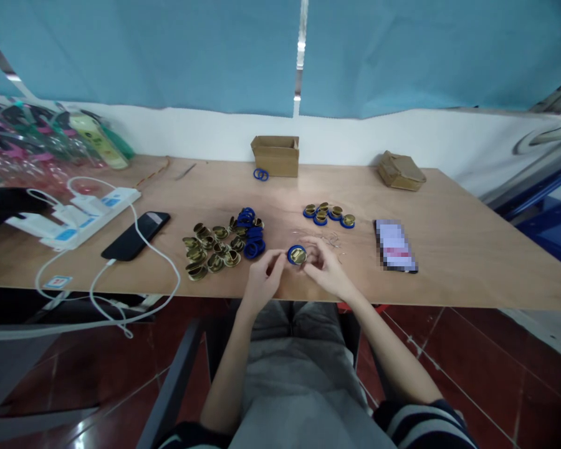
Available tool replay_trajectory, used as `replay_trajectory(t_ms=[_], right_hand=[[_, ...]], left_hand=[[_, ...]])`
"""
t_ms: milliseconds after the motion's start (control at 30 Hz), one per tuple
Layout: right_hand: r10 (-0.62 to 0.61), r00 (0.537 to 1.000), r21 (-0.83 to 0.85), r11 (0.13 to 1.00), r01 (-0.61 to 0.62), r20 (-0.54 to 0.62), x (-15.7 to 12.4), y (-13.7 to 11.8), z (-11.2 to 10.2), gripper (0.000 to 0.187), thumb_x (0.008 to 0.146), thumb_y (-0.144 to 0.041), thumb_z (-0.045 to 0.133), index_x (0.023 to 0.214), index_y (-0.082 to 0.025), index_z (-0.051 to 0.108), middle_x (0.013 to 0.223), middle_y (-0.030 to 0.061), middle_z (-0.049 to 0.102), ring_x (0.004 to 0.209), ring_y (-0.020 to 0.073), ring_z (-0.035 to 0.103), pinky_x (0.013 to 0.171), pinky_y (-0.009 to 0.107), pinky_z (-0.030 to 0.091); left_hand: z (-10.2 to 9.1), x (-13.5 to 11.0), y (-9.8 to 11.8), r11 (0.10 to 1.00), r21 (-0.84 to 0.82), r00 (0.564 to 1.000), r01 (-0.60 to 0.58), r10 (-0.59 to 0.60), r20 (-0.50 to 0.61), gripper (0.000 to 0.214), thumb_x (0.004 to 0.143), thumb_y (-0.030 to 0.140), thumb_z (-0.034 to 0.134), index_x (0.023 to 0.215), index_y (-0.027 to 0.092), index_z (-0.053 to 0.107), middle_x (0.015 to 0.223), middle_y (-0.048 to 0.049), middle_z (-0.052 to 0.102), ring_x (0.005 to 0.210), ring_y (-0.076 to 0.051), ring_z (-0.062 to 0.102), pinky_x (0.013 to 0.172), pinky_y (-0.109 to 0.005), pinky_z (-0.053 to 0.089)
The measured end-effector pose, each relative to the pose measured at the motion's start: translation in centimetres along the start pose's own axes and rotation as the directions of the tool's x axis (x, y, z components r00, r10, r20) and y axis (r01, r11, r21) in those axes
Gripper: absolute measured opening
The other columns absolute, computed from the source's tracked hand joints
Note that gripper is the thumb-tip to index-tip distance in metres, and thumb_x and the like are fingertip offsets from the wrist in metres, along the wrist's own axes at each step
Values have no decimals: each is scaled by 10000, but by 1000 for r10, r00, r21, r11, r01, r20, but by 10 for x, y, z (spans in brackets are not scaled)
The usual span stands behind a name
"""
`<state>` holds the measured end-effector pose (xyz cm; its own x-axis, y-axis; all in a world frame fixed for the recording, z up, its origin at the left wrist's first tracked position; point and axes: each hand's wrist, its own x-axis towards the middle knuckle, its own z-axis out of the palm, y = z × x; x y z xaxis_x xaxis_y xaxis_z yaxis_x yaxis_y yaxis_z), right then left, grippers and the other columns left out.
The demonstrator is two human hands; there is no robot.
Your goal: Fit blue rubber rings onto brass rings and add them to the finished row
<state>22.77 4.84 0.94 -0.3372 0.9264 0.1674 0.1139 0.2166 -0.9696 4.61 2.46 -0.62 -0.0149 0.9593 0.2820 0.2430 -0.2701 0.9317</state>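
Note:
Between my two hands, just above the table's front part, is a round gold-coloured metal piece with a blue ring [297,254] around it. My left hand [265,274] pinches its left edge, and my right hand [325,268] grips it from the right. Left of my hands lies a group of loose gold metal pieces [219,247], with a heap of blue rings [254,242] at its right side. Beyond my right hand sit several gold pieces fitted with blue rings [321,217]. Thin wire-like strands [330,238] lie right behind my fingers.
An open cardboard box [277,156] stands at the back, two blue rings [260,174] before it. Another box [401,170] is at back right. A lit phone [395,246] lies right; a black phone [135,236], white cable and power strip [88,218] lie left, near plastic bottles [42,143].

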Motion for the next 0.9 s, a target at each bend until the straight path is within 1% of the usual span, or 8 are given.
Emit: replay_trajectory(t_ms=[67, 100, 233, 367, 467, 633, 800, 900], right_hand=[[31, 999, 64, 997, -34, 43, 0, -2, 0, 470, 798, -138, 568, 1246, -245, 473, 841, -31, 631, 686, 139, 656, 685, 299, 565], [43, 997, 81, 996, -48, 60, 1, -4, 0, 437, 808, -153, 583, 1223, -246, 481, 862, -21, 650, 697, 143, 668, 697, 308, 574], [62, 993, 148, 986, -76, 97, 0, -8, -1, 358, 828, -175, 607, 1168, -242, 516, 893, -4, 673, 715, 149, 686, 698, 310, 592], [29, 993, 164, 985, -47, 114, -2, -9, 0, 361, 829, -175, 590, 1179, -241, 531, 909, -3, 659, 710, 144, 672, 690, 306, 590], [1, 993, 97, 995, -13, 121, -3, -7, -1, 407, 831, -153, 569, 1225, -238, 510, 922, -3, 649, 685, 130, 649, 689, 301, 578], [-12, 994, -76, 997, 20, 107, -4, -7, -6, 493, 865, -100, 498, 1340, -223, 454, 957, 22, 655, 758, 147, 658, 728, 312, 565], [-88, 986, -175, 978, 112, 143, -4, -8, -9, 363, 928, -136, 505, 1278, -223, 539, 1075, 66, 685, 957, 192, 681, 851, 357, 574], [-139, 982, -264, 949, 170, 130, -4, -7, -6, 288, 956, -168, 521, 1233, -225, 578, 1082, 67, 680, 949, 191, 679, 846, 346, 576]], left_hand=[[-2, 0, 0, 999, -34, 993, 24, -20, 114, 279, 1007, 408, 543, 1085, 193, 703, 971, -60, 773, 919, -217, 730, 823, -305, 558], [-3, 0, 0, 999, -44, 989, 29, -23, 146, 282, 1006, 409, 545, 1084, 190, 703, 941, -56, 769, 901, -218, 728, 814, -304, 556], [-5, -1, 3, 997, -74, 980, 16, -1, 197, 265, 1012, 380, 528, 1055, 185, 702, 938, -51, 765, 873, -201, 713, 805, -290, 536], [-8, -1, 6, 998, -57, 973, 0, 13, 231, 256, 1018, 356, 513, 944, 187, 690, 919, -47, 759, 858, -190, 701, 815, -283, 515], [-9, -1, 7, 1000, -14, 972, -15, 18, 236, 272, 1032, 346, 479, 904, 190, 662, 869, -39, 743, 830, -185, 691, 801, -281, 504], [-6, 0, 3, 999, 15, 980, -51, 47, 196, 203, 1030, 312, 477, 957, 195, 626, 875, -30, 717, 817, -168, 677, 776, -261, 491], [-4, 0, 3, 999, 14, 984, -52, 49, 170, 176, 1031, 299, 477, 1034, 200, 622, 900, -25, 700, 858, -163, 674, 800, -256, 498], [-4, 0, 4, 999, 27, 989, -39, 34, 147, 206, 1034, 320, 473, 1087, 205, 636, 955, -35, 711, 891, -168, 677, 807, -260, 505]])
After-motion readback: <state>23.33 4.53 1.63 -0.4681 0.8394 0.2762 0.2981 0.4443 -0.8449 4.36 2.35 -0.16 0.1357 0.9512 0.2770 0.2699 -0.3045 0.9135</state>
